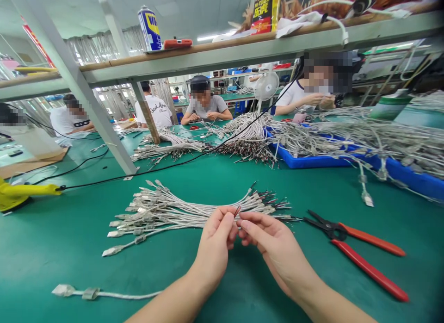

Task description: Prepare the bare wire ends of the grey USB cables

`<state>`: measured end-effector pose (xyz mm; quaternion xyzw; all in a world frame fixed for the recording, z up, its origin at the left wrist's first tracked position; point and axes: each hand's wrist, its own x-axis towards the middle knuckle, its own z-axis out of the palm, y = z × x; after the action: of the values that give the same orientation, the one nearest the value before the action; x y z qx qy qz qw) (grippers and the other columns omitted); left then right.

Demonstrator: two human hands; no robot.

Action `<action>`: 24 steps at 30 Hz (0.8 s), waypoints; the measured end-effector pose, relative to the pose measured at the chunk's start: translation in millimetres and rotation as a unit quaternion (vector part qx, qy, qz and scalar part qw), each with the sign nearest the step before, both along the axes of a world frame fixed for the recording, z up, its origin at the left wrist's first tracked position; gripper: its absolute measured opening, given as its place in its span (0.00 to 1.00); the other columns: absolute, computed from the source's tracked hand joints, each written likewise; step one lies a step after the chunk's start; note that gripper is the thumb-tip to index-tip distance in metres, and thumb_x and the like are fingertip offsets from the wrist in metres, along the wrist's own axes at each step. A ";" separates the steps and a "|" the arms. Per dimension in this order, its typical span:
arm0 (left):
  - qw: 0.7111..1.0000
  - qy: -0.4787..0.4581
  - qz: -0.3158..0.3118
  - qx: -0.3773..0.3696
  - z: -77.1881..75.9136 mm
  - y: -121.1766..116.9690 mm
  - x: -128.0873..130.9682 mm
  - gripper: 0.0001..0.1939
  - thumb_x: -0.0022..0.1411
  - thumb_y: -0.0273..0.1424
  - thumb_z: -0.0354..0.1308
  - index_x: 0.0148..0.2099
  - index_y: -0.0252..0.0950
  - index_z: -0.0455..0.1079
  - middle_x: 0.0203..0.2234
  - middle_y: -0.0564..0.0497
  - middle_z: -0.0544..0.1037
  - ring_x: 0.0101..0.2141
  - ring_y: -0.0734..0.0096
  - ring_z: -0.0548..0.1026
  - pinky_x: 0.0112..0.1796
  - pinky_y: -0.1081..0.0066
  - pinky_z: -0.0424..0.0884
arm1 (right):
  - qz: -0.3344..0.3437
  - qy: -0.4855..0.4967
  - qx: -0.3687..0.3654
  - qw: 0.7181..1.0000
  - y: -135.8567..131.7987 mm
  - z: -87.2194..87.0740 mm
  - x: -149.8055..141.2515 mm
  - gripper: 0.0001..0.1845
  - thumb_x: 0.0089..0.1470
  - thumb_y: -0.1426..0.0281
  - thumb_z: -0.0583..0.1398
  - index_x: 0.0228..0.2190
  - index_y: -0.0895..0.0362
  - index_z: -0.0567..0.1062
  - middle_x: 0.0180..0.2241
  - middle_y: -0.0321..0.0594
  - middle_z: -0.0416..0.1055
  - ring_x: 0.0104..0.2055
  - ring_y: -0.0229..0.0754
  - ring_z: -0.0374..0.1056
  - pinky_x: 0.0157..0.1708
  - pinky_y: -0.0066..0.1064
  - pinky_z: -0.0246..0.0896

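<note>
The left hand (217,235) has its grip pinched on thin dark wire ends (237,211); the right hand (274,237) meets it, fingertips closed, their hold unclear. Just beyond, bundled white cables (187,208) lie on the green surface (79,239), red-handled pliers (338,232) to the right

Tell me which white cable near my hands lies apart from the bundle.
The white cable at the lower left, running out of sight at your left forearm; the other nearby ones lie gathered in the bundle.
</note>
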<state>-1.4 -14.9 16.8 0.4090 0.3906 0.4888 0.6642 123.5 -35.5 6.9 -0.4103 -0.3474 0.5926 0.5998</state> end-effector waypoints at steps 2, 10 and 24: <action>1.000 -0.008 -0.019 0.010 -0.8 -1.5 0.5 0.15 0.61 0.41 0.59 0.41 0.33 0.66 0.18 0.59 0.63 0.21 0.81 0.60 0.23 0.78 0.52 | 0.012 -0.004 0.013 1.000 0.9 0.8 0.6 0.13 0.47 0.64 0.71 0.33 0.59 0.81 0.26 0.42 0.77 0.28 0.40 0.68 0.30 0.31 0.63; 0.995 0.000 -0.074 0.064 -3.1 -3.8 3.9 0.14 0.63 0.39 0.57 0.41 0.35 0.59 0.20 0.57 0.68 0.22 0.80 0.61 0.26 0.77 0.55 | 0.019 0.000 0.033 0.999 3.4 4.0 3.3 0.10 0.50 0.66 0.69 0.25 0.59 0.79 0.20 0.37 0.70 0.25 0.37 0.63 0.28 0.29 0.58; 0.997 0.019 -0.054 0.051 3.2 -6.3 3.8 0.14 0.57 0.38 0.63 0.34 0.33 0.65 0.18 0.58 0.67 0.21 0.82 0.61 0.24 0.78 0.55 | 0.003 0.025 -0.008 1.000 6.0 -0.7 9.5 0.11 0.45 0.63 0.72 0.28 0.58 0.80 0.25 0.36 0.71 0.26 0.36 0.63 0.28 0.30 0.59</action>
<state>2.4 -21.3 20.0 0.4720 0.3550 0.4634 0.6607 133.0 -29.6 6.2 -0.3989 -0.3286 0.6073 0.6034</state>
